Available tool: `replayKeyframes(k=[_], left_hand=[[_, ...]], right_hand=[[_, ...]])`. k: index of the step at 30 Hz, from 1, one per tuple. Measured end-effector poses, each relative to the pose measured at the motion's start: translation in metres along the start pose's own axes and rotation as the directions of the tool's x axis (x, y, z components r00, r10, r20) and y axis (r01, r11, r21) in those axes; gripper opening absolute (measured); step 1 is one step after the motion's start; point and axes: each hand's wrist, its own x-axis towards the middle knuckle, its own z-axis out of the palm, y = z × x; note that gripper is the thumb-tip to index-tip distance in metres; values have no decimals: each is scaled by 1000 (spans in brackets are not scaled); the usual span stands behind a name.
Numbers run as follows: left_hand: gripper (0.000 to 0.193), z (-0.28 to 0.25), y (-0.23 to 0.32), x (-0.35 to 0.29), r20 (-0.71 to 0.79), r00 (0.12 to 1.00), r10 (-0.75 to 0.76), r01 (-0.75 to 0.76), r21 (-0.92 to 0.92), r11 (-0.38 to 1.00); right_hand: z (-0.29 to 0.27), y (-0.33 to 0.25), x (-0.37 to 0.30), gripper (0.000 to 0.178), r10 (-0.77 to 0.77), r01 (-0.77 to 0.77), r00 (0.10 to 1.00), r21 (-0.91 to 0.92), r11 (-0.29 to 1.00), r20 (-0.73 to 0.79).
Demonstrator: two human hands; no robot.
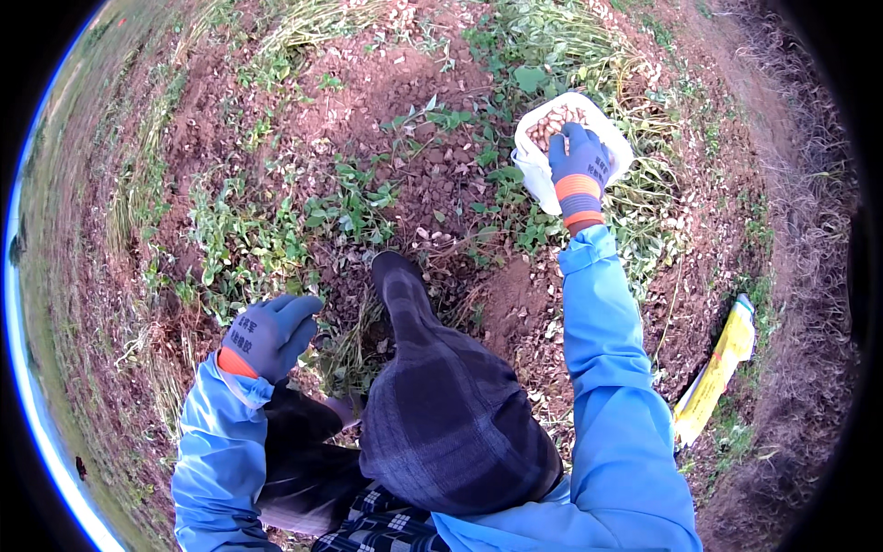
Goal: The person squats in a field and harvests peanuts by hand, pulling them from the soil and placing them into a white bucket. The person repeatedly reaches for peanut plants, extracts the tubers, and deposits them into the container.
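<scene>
My right hand (579, 158), in a grey glove with an orange-striped cuff, reaches over a white container (536, 172). Light-brown peanuts (544, 130) lie inside it. The fingers are extended and slightly apart over the peanuts, and I see nothing held in them; their undersides are hidden. In a matching glove, my left hand (267, 339) is at the lower left above my leg, next to green plants (241, 244). Its fingers are loosely bent and partly apart, with nothing visible between them; the palm is hidden.
Reddish-brown soil (368, 85) is strewn with dry leaves and weeds. Pulled plants with pale stems (593, 60) lie behind the container. A yellow and white sack (716, 373) lies at right beside dry grass (791, 368). My bent knee and dark boot (397, 276) are between my arms.
</scene>
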Motion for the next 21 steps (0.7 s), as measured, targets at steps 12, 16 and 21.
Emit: replayKeyframes(k=[12, 16, 21], left_hand=[[23, -2, -1, 5, 11, 1000, -15, 15, 10, 1000], [24, -3, -1, 4, 32, 999, -33, 32, 21, 999], [24, -3, 2, 6, 31, 999, 19, -20, 18, 1000]], right_hand=[[149, -84, -129, 21, -127, 125, 551, 69, 990, 825], [152, -92, -130, 40, -20, 121, 440, -37, 992, 898], [166, -75, -137, 42, -103, 191, 488, 9, 982, 867]])
